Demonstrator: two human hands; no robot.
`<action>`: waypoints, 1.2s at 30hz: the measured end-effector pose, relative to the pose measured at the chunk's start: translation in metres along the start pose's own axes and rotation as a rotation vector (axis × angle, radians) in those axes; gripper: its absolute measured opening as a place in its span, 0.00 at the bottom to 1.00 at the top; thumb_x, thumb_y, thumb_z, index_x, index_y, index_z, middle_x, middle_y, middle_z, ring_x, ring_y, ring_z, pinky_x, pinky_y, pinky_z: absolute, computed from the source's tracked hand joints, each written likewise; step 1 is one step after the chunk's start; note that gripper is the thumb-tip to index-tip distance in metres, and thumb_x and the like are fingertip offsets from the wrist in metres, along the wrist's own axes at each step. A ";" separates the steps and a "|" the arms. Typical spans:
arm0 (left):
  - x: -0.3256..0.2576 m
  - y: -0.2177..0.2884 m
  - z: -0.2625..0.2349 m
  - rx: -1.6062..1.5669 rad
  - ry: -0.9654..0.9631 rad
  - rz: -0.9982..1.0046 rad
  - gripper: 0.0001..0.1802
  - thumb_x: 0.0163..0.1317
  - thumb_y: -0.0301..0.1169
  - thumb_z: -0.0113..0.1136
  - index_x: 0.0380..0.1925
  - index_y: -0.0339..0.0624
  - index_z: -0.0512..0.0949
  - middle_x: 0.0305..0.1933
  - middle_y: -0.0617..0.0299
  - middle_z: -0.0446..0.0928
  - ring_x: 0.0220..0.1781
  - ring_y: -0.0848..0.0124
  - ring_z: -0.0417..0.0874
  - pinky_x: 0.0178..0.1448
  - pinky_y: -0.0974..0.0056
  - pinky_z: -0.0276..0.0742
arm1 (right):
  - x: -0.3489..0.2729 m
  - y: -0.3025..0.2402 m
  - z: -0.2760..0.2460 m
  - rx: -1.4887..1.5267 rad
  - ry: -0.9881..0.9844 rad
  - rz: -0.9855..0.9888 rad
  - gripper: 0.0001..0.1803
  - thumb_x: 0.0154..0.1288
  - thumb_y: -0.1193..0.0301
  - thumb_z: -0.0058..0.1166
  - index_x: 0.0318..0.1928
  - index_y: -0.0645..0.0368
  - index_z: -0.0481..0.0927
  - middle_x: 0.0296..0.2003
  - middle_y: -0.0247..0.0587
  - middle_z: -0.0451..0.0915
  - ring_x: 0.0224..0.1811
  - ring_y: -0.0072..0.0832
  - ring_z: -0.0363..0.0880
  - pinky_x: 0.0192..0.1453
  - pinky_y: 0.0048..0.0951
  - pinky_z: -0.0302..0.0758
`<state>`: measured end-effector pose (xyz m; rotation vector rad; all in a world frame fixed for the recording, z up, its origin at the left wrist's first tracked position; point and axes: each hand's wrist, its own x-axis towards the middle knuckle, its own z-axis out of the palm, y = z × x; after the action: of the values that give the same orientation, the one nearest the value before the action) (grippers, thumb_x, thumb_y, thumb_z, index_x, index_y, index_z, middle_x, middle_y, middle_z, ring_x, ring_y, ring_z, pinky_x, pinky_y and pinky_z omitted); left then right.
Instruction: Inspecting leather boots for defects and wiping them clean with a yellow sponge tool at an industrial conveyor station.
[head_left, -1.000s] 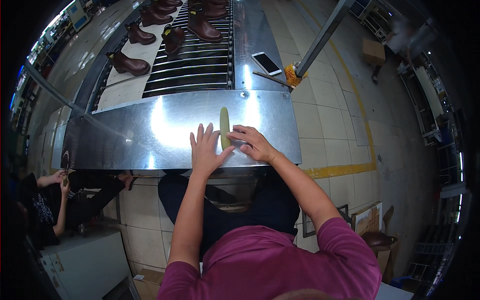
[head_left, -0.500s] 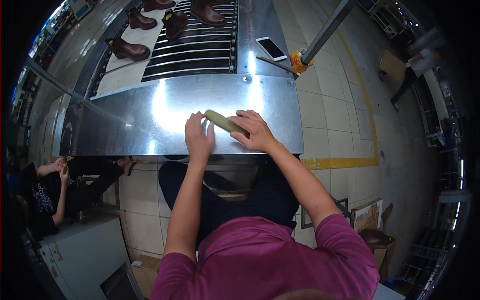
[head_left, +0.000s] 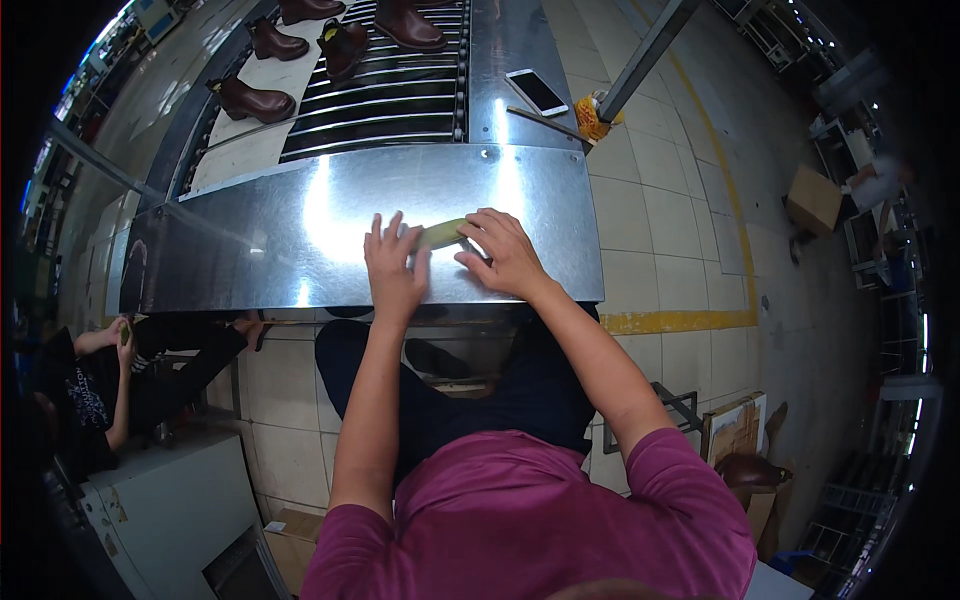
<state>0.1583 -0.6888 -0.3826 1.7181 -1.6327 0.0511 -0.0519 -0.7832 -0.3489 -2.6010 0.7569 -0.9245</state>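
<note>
A long, rounded green object point(head_left: 441, 234), possibly a fruit or vegetable, lies between my hands just above or on the metal tabletop point(head_left: 230, 265); its exact kind is unclear. My right hand point(head_left: 510, 260) has its fingers bent over the right end, with the thumb lower down. At the other end is my left hand point(head_left: 396, 275), fingers spread and upright, thumb close beneath the object. Whether the left fingers touch it cannot be made out.
Beyond the tabletop, brown boots point(head_left: 257, 101) stand on a roller conveyor point(head_left: 385, 122). A phone point(head_left: 538, 92) and thin stick point(head_left: 548, 124) lie right, near an orange bag point(head_left: 590, 118) and metal post point(head_left: 650, 60). A seated co-worker point(head_left: 90, 385) is left; someone carries a carton point(head_left: 815, 198) at right.
The green object has turned, its left end dropping and its right end rising. My left fingers have spread wider. The person with the carton has moved at the right.
</note>
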 end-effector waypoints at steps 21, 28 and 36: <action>-0.001 -0.004 -0.002 -0.058 0.015 -0.094 0.21 0.68 0.29 0.63 0.62 0.46 0.81 0.71 0.52 0.76 0.81 0.44 0.64 0.82 0.36 0.53 | 0.001 0.004 0.005 0.141 -0.021 -0.060 0.13 0.65 0.65 0.67 0.45 0.60 0.87 0.58 0.46 0.84 0.63 0.45 0.79 0.71 0.45 0.70; 0.007 0.002 -0.004 0.095 -0.103 -0.053 0.27 0.68 0.38 0.65 0.66 0.44 0.77 0.81 0.43 0.61 0.86 0.38 0.50 0.83 0.30 0.46 | 0.005 -0.001 0.004 0.022 0.061 -0.020 0.19 0.65 0.64 0.67 0.55 0.56 0.85 0.57 0.45 0.85 0.63 0.47 0.79 0.71 0.50 0.70; 0.006 0.009 -0.002 0.086 0.143 -0.294 0.32 0.66 0.42 0.69 0.67 0.42 0.76 0.82 0.39 0.57 0.86 0.35 0.46 0.83 0.28 0.43 | 0.002 -0.002 0.004 0.095 -0.114 -0.036 0.26 0.70 0.60 0.64 0.66 0.52 0.80 0.63 0.45 0.82 0.69 0.49 0.75 0.73 0.49 0.70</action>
<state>0.1526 -0.6919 -0.3735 1.9570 -1.2793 0.1012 -0.0468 -0.7825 -0.3500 -2.5665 0.6237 -0.7939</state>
